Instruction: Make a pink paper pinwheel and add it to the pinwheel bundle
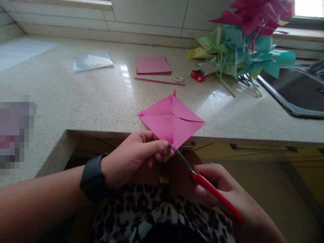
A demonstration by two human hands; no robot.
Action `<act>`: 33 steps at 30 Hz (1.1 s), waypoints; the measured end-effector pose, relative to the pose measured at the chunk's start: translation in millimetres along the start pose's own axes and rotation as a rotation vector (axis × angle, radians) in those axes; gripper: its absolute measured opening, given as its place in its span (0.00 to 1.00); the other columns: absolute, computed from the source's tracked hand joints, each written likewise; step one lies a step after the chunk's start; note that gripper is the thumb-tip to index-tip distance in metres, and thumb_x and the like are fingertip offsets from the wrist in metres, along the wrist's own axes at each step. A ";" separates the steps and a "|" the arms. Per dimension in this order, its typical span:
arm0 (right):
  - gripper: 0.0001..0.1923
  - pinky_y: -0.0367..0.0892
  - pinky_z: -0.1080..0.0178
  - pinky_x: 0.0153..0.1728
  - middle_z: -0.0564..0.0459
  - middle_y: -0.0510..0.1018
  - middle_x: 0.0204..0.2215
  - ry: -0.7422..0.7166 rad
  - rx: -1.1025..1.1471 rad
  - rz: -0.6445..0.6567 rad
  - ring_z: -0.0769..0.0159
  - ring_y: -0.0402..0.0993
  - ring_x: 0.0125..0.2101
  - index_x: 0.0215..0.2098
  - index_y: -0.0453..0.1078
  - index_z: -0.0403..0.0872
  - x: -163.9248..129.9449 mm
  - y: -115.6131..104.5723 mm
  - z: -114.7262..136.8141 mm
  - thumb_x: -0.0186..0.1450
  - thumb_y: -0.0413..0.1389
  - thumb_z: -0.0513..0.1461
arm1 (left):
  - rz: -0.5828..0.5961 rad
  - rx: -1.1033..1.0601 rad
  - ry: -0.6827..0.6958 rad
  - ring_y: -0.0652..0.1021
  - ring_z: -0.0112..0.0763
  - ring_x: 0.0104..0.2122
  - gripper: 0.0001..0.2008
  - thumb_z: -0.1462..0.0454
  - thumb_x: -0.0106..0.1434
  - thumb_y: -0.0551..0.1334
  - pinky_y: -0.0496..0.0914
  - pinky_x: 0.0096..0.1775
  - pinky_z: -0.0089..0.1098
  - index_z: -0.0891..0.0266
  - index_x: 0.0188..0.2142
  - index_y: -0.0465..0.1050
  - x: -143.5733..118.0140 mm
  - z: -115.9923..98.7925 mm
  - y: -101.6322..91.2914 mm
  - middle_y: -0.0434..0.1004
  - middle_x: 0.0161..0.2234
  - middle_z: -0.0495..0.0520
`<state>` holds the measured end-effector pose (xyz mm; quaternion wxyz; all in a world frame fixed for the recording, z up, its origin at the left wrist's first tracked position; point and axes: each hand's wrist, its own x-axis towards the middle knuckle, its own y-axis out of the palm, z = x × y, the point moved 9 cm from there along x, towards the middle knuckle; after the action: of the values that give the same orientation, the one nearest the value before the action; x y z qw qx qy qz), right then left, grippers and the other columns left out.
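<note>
My left hand (136,157) pinches the near corner of a pink paper square (172,123) with crossed fold lines, held in the air over the counter's front edge. My right hand (227,195) grips red-handled scissors (202,180), whose metal blades touch the paper's lower corner right by my left thumb. A dark watch sits on my left wrist.
On the speckled counter (88,98) lie a stack of pink paper sheets (153,65), a pink stick (159,81), a tape roll (178,79), a small red box (198,75) and a clear plastic sleeve (92,61). A heap of paper pinwheels (243,44) stands beside the sink (296,91).
</note>
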<state>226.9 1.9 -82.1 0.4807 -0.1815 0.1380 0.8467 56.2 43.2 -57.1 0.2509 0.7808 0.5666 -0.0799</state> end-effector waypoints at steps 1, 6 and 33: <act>0.24 0.51 0.70 0.18 0.58 0.61 0.22 0.003 -0.018 -0.001 0.74 0.54 0.21 0.25 0.66 0.46 -0.5 -0.5 -1.5 0.57 0.65 0.56 | 0.002 -0.002 -0.002 0.68 0.18 0.22 0.11 0.60 0.63 0.67 0.61 0.23 0.19 0.67 0.30 0.75 -0.3 0.3 0.0 0.74 0.26 0.49; 0.22 0.49 0.70 0.17 0.58 0.61 0.21 0.002 -0.105 0.009 0.74 0.53 0.20 0.25 0.67 0.46 1.6 -2.0 -0.5 0.59 0.64 0.55 | -0.012 -0.001 -0.014 0.69 0.19 0.22 0.11 0.60 0.63 0.67 0.61 0.23 0.20 0.67 0.30 0.74 -0.1 0.9 -1.2 0.73 0.26 0.49; 0.23 0.46 0.69 0.15 0.60 0.59 0.17 0.018 -0.109 0.094 0.75 0.53 0.17 0.22 0.63 0.47 7.9 6.6 5.3 0.62 0.62 0.54 | -0.019 0.019 0.021 0.68 0.18 0.21 0.09 0.62 0.62 0.67 0.61 0.21 0.19 0.66 0.29 0.76 0.8 -3.0 -2.6 0.73 0.25 0.48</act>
<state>216.5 6.8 -80.5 0.4283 -0.2083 0.1044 0.8731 53.6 46.0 -55.7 0.2369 0.7784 0.5759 -0.0795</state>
